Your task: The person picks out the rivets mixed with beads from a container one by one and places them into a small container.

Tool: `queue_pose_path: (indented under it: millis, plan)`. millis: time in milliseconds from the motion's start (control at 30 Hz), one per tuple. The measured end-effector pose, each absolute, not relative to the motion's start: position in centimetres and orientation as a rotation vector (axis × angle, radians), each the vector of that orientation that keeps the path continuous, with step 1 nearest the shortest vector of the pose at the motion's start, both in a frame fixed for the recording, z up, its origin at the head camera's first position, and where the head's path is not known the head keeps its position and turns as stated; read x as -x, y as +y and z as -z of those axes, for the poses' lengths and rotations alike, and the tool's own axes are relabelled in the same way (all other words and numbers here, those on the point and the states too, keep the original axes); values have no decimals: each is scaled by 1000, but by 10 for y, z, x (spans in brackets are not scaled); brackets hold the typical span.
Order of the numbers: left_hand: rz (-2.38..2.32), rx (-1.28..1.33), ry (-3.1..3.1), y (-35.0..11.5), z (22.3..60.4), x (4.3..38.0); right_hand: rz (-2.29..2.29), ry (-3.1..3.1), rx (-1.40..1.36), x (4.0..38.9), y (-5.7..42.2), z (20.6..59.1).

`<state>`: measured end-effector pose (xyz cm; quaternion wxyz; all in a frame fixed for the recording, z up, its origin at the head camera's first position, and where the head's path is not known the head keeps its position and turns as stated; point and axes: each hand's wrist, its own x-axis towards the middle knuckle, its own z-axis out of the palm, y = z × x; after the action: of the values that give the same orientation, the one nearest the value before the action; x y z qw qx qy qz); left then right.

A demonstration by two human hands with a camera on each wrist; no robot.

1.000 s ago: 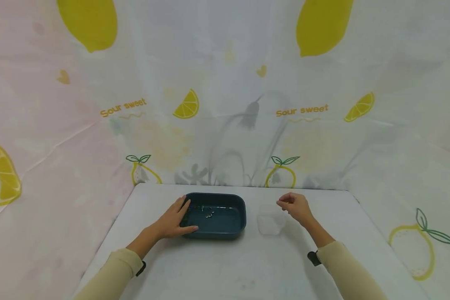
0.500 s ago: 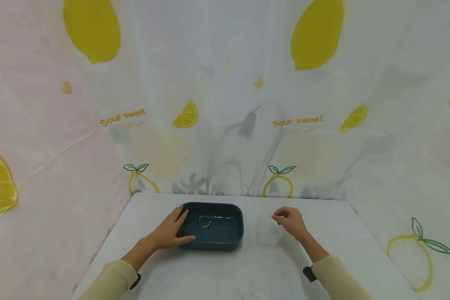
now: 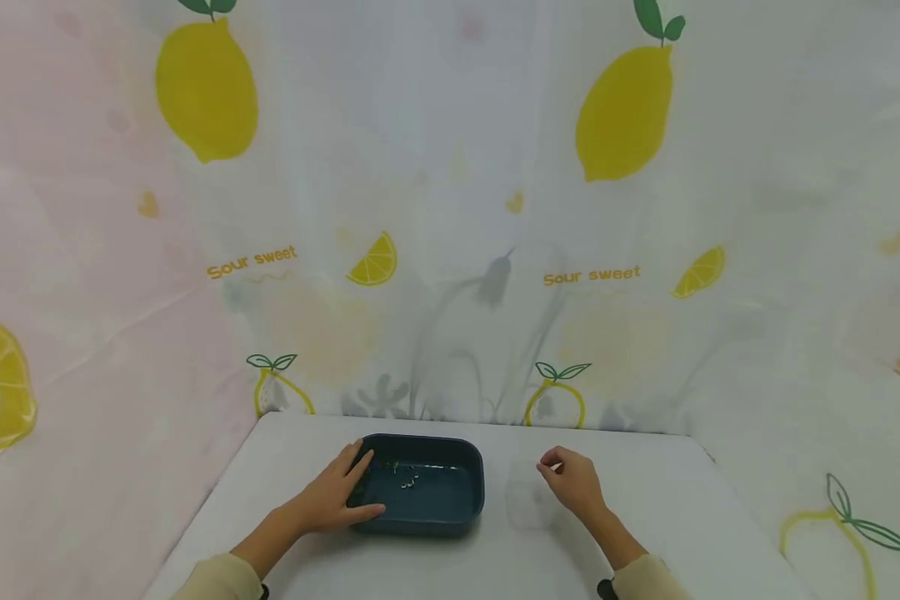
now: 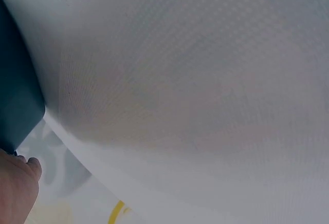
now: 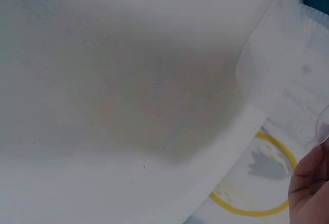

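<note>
A dark blue rectangular tray (image 3: 427, 527) stands on the white table. Several tiny pieces lie inside it, some pale and shiny (image 3: 408, 482), others dark or greenish along its left side. My left hand (image 3: 326, 497) rests over the tray's left rim with fingers spread, the thumb at the near edge. To the right sits a clear plastic box (image 5: 277, 70), faint in the head view, with a small grey spot showing through it. My right hand (image 3: 576, 483) has thumb and fingers curled together at the box's far edge, pinching its clear rim in the right wrist view.
The white table (image 3: 480, 575) ends at the back against a lemon-printed cloth (image 3: 450, 250), which also hangs along both sides. A narrow gap separates the tray and the clear box.
The head view has tilted up, so tray, box and hands sit lower in the picture. Both hands stay at nearly the same places on the tray and the box.
</note>
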<state>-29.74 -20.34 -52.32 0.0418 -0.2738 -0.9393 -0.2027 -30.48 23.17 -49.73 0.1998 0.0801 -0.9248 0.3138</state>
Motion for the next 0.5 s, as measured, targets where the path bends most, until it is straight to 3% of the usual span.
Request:
queue_pose_path:
  millis: [500]
  plan:
    - [600,826,-2914,-205,522,294,-540,-2447,-308,306,221,518]
